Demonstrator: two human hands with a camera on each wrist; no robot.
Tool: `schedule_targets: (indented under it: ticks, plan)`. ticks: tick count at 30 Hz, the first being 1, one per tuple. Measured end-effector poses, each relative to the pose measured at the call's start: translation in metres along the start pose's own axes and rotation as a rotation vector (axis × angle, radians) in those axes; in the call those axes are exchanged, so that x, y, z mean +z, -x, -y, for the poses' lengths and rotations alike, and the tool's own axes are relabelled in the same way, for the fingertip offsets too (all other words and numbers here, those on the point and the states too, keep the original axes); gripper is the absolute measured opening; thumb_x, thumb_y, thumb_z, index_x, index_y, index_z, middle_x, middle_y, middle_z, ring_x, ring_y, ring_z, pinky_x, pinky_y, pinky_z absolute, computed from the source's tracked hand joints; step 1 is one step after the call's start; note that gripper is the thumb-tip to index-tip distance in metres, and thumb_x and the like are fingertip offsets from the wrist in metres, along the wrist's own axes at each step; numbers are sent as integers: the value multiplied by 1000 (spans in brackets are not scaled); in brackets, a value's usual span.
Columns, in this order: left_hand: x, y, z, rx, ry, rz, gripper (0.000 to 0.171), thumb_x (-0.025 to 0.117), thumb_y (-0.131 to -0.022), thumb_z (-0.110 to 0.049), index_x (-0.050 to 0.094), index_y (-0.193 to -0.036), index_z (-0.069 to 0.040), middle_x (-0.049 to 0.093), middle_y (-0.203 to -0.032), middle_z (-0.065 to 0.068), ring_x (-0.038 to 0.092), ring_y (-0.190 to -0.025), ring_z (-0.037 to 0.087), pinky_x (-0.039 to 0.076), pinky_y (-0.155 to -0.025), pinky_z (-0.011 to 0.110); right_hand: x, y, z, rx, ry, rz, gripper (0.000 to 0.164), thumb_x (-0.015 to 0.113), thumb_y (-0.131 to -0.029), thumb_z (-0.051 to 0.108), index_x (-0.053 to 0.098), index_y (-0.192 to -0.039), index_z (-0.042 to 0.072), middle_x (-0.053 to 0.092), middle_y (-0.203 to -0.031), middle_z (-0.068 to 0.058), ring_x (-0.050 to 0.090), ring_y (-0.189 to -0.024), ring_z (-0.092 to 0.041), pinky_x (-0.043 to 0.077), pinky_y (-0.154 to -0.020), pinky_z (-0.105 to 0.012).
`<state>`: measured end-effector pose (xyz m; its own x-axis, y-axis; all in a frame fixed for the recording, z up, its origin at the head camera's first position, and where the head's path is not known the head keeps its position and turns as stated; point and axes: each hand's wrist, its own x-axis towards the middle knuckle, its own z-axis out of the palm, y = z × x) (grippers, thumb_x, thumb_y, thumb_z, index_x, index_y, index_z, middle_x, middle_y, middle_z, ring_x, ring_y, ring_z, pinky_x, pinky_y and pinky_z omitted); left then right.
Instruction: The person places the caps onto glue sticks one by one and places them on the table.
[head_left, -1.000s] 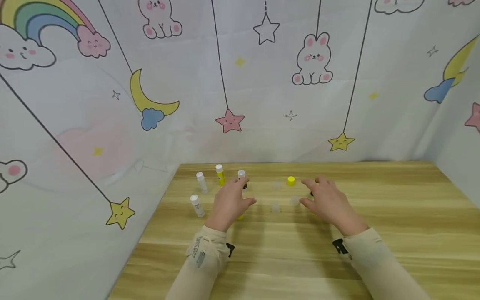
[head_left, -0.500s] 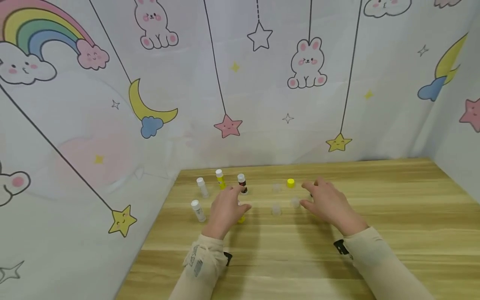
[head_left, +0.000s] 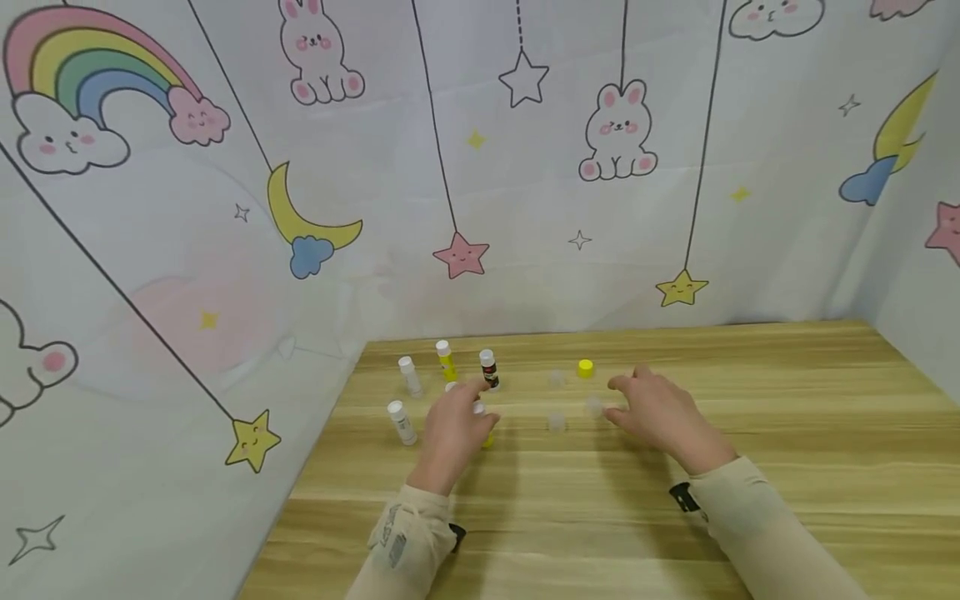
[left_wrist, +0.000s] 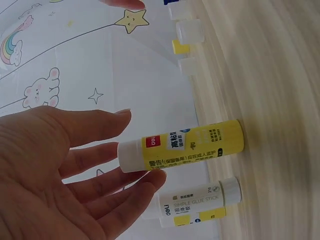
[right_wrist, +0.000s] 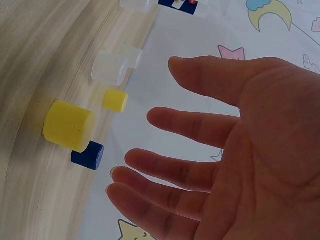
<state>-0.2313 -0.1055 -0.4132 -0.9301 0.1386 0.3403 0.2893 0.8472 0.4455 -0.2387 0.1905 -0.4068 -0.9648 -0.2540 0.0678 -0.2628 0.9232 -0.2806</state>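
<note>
My left hand [head_left: 450,429] is spread loosely around the white top of an upright yellow glue stick [left_wrist: 195,145], thumb apart from it on one side and fingertips right at the other. A white glue stick [left_wrist: 200,202] stands beyond it in the left wrist view. My right hand [head_left: 663,417] hovers over loose caps, its fingers spread and nothing between them. In the right wrist view a large yellow cap [right_wrist: 70,125], a navy cap [right_wrist: 88,155], a smaller yellow cap [right_wrist: 115,100] and a translucent cap [right_wrist: 110,68] stand below its fingertips.
Behind the left hand stand a black glue stick [head_left: 490,371] and another yellow glue stick [head_left: 446,362]. Two white ones, including a nearer white glue stick [head_left: 402,423], are at the left. A printed cloth [head_left: 525,292] rises behind the wooden table [head_left: 555,517].
The left hand has shifted slightly left and nearer, uncovering the black glue stick. The right hand has eased slightly nearer, staying above the caps. The head view tilts a little.
</note>
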Motion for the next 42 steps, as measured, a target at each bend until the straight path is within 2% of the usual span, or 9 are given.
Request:
schedule_targets:
  ticks: [8, 12, 20, 25, 28, 35, 38, 42]
  plan:
    - [8, 10, 2, -59, 40, -77, 47, 86, -80, -15, 69, -124, -12, 72, -111, 8, 66, -96, 25, 55, -78, 44, 2, 0, 0, 10, -7, 23, 47, 73, -93, 33, 65, -130, 4, 58, -116, -21, 62, -96, -35, 54, -76, -54]
    - [13, 12, 2, -74, 41, -96, 47, 85, -81, -16, 68, -125, -11, 72, -106, 7, 66, -91, 22, 54, -74, 42, 1, 2, 1, 10, 3, 22, 46, 74, -92, 32, 65, -128, 4, 59, -114, -19, 62, -97, -35, 54, -76, -53]
    - [24, 17, 7, -113, 110, -155, 50, 86, -79, -9, 66, -125, -7, 72, -95, 4, 68, -85, 21, 55, -71, 38, 2, 3, 0, -8, 6, 15, 44, 76, -90, 27, 67, -126, 4, 61, -115, -19, 62, -101, -36, 53, -78, -54]
    - [28, 20, 8, -134, 114, -159, 50, 85, -80, -10, 64, -125, -5, 72, -93, 6, 69, -84, 24, 55, -71, 39, 4, 2, -3, -3, 9, 30, 39, 76, -85, 16, 69, -121, 4, 62, -113, -17, 62, -101, -35, 53, -79, -52]
    - [29, 22, 9, -143, 108, -166, 45, 85, -80, -11, 65, -120, -4, 72, -92, 9, 68, -82, 25, 54, -70, 40, 5, 2, -4, -6, 7, 44, 36, 74, -82, 8, 71, -117, 3, 63, -111, -16, 62, -99, -33, 53, -77, -50]
    - [34, 24, 13, -181, 127, -160, 35, 86, -79, -10, 66, -108, -4, 70, -90, 9, 65, -81, 24, 53, -70, 40, 5, 2, -7, -13, -6, 85, 23, 79, -79, 2, 72, -100, 2, 63, -95, -10, 58, -85, -25, 52, -75, -46]
    - [36, 23, 15, -192, 123, -149, 32, 85, -79, -11, 66, -104, -4, 70, -89, 9, 64, -80, 23, 52, -70, 40, 7, 2, -8, -8, -7, 88, 17, 75, -78, -4, 70, -93, 3, 62, -88, -7, 56, -80, -24, 52, -74, -45]
    - [37, 23, 18, -201, 114, -135, 27, 86, -77, -11, 66, -95, -4, 68, -85, 8, 63, -76, 22, 52, -68, 40, 10, 0, -9, 2, -27, 80, 19, 69, -77, -12, 68, -88, 3, 61, -85, -6, 55, -77, -23, 51, -72, -42]
